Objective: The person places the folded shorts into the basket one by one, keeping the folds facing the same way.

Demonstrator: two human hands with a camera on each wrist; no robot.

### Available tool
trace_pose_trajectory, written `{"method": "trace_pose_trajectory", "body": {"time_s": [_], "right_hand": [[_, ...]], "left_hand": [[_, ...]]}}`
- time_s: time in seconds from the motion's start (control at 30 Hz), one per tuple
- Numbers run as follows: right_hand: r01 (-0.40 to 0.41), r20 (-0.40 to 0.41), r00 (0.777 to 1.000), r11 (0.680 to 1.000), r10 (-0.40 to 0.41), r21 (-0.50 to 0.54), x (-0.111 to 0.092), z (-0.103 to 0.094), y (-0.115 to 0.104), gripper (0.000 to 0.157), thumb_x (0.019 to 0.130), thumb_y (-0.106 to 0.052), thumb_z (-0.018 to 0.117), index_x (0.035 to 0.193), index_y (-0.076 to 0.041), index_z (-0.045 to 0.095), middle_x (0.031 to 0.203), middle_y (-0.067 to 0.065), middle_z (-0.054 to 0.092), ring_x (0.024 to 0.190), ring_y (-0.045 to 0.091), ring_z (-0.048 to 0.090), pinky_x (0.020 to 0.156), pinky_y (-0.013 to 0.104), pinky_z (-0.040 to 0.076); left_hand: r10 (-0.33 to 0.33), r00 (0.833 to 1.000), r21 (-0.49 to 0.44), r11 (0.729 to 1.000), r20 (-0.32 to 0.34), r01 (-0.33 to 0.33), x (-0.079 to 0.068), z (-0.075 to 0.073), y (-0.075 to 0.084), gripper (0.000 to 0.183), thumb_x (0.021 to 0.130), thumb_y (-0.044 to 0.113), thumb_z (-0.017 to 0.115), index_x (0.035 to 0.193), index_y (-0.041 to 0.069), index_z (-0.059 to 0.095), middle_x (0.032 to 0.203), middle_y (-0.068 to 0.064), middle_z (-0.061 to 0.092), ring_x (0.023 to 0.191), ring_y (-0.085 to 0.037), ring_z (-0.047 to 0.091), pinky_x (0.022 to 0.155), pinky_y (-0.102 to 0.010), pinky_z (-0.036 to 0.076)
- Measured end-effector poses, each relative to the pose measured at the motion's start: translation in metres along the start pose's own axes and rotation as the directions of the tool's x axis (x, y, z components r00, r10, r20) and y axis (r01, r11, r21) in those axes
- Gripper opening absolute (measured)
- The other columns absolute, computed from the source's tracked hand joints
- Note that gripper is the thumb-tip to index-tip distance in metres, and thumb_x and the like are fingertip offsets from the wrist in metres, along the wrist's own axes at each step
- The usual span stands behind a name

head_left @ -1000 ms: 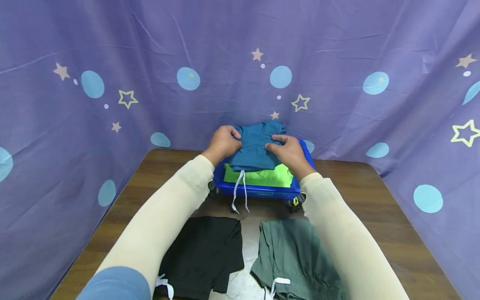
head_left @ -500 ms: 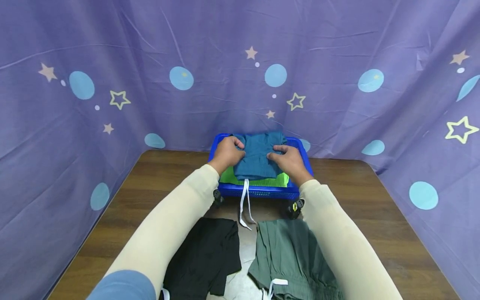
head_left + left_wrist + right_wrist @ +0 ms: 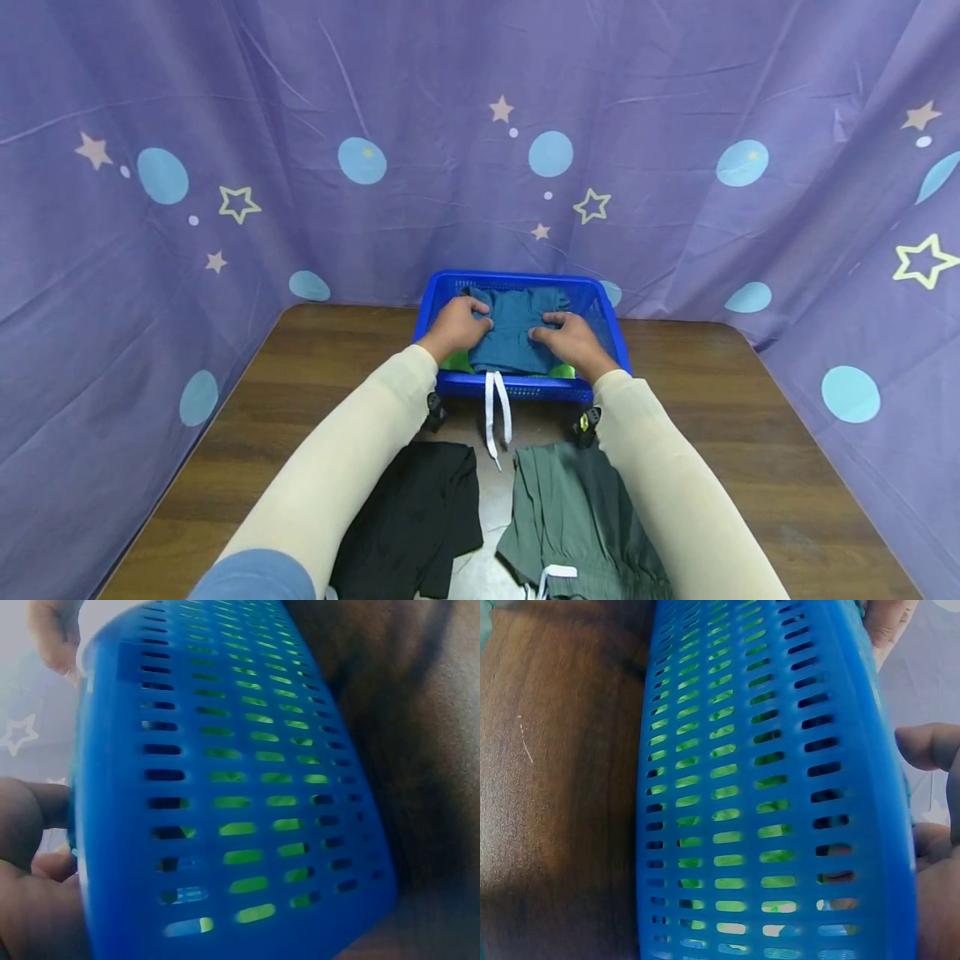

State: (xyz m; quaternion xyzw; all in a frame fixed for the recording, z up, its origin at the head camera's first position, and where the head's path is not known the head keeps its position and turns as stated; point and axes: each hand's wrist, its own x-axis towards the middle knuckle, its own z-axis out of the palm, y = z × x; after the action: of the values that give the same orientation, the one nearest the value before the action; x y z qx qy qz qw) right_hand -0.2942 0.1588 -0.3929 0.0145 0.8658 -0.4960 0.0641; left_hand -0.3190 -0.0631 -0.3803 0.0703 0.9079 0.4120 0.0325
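Note:
Folded teal shorts [image 3: 517, 333] lie low inside the blue plastic basket [image 3: 517, 388], over a bright green cloth [image 3: 456, 362]. Their white drawstring [image 3: 491, 408] hangs over the basket's front rim. My left hand [image 3: 454, 325] pinches the left side of the shorts; my right hand [image 3: 576, 340] pinches the right side between thumb and fingers. In the left wrist view the basket wall [image 3: 120, 787] covers much of the scene, with part of the left hand [image 3: 30, 847] beyond its rim. The right wrist view shows the right hand [image 3: 939, 892] past the slotted wall [image 3: 866, 787].
Nearer me on the wooden table [image 3: 712, 400] lie a folded black garment [image 3: 408, 525] at left and grey-green shorts [image 3: 573, 508] with a white drawstring at right. A purple patterned curtain [image 3: 450, 83] hangs behind the basket.
Both hands have lowered the teal shorts from above the basket down into it, onto the green cloth. The basket's back rim has come into view.

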Motion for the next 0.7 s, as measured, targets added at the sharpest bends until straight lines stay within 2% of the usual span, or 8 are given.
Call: {"method": "trace_pose_trajectory", "body": {"time_s": [0.17,0.23,0.3,0.37,0.47,0.5,0.57,0.7], "right_hand": [[-0.053,0.051,0.997,0.997,0.055,-0.047,0.005,0.002,0.004,0.065,0.097,-0.034,0.067,0.151,-0.004,0.047,0.159,0.018,0.039,0.145,0.039,0.036,0.114,0.056,0.033],[-0.052,0.069,0.996,0.997,0.056,-0.057,0.007,0.003,0.006,0.066,0.097,-0.034,0.066,0.151,-0.002,0.046,0.158,0.019,0.04,0.144,0.039,0.037,0.114,0.055,0.033],[-0.044,0.084,0.995,0.996,0.05,-0.071,0.008,0.004,0.007,0.067,0.097,-0.034,0.066,0.151,0.0,0.045,0.157,0.02,0.041,0.144,0.039,0.037,0.114,0.054,0.033],[-0.035,0.097,0.994,0.996,0.043,-0.086,0.008,0.005,0.009,0.068,0.097,-0.033,0.065,0.151,0.003,0.044,0.156,0.022,0.042,0.143,0.039,0.037,0.114,0.054,0.034],[-0.037,0.108,0.993,0.992,0.05,-0.117,0.008,0.006,0.01,0.068,0.098,-0.032,0.063,0.151,0.005,0.043,0.155,0.023,0.043,0.143,0.04,0.038,0.113,0.054,0.035],[-0.038,0.112,0.992,0.992,0.051,-0.12,0.008,0.007,0.011,0.068,0.098,-0.031,0.063,0.151,0.006,0.042,0.155,0.023,0.043,0.143,0.04,0.038,0.113,0.054,0.035],[-0.043,0.117,0.991,0.99,0.058,-0.132,0.007,0.008,0.01,0.067,0.098,-0.03,0.062,0.151,0.006,0.042,0.154,0.024,0.043,0.142,0.041,0.039,0.113,0.054,0.036],[-0.017,0.105,0.994,0.986,0.035,-0.166,0.005,0.008,0.009,0.063,0.098,-0.026,0.061,0.15,0.006,0.044,0.152,0.024,0.045,0.141,0.04,0.04,0.112,0.053,0.037]], "left_hand": [[-0.003,0.996,-0.004,1.0,0.089,0.004,-0.002,0.004,-0.003,0.045,0.1,0.015,0.058,0.142,0.001,0.057,0.143,-0.014,0.056,0.111,-0.028,0.055,0.094,-0.042,0.049],[-0.009,0.993,0.028,1.0,0.119,0.005,-0.004,0.006,-0.003,0.048,0.1,0.016,0.056,0.145,-0.001,0.053,0.147,-0.014,0.053,0.112,-0.025,0.053,0.097,-0.043,0.048],[-0.024,0.988,0.073,0.997,0.156,0.013,-0.005,0.007,-0.004,0.04,0.102,0.017,0.053,0.137,-0.003,0.057,0.14,-0.017,0.056,0.106,-0.025,0.053,0.094,-0.043,0.048],[-0.037,0.983,0.124,0.992,0.18,0.015,-0.006,0.008,-0.005,0.04,0.102,0.018,0.051,0.136,-0.004,0.056,0.138,-0.018,0.056,0.104,-0.024,0.052,0.095,-0.043,0.048],[-0.068,0.973,0.189,0.982,0.22,0.026,-0.007,0.011,-0.007,0.044,0.103,0.019,0.048,0.14,-0.004,0.052,0.14,-0.02,0.054,0.111,-0.028,0.053,0.099,-0.045,0.047],[-0.072,0.972,0.212,0.977,0.223,0.023,-0.008,0.011,-0.008,0.051,0.103,0.02,0.047,0.147,-0.005,0.046,0.148,-0.02,0.049,0.119,-0.028,0.052,0.104,-0.045,0.044],[-0.086,0.972,0.242,0.97,0.221,0.031,-0.009,0.012,-0.008,0.055,0.103,0.02,0.048,0.151,-0.005,0.042,0.153,-0.019,0.046,0.127,-0.029,0.05,0.107,-0.047,0.043],[-0.096,0.977,0.289,0.957,0.188,0.038,-0.012,0.01,-0.005,0.047,0.101,0.021,0.052,0.142,-0.002,0.052,0.14,-0.018,0.057,0.12,-0.033,0.054,0.101,-0.049,0.045]]}}
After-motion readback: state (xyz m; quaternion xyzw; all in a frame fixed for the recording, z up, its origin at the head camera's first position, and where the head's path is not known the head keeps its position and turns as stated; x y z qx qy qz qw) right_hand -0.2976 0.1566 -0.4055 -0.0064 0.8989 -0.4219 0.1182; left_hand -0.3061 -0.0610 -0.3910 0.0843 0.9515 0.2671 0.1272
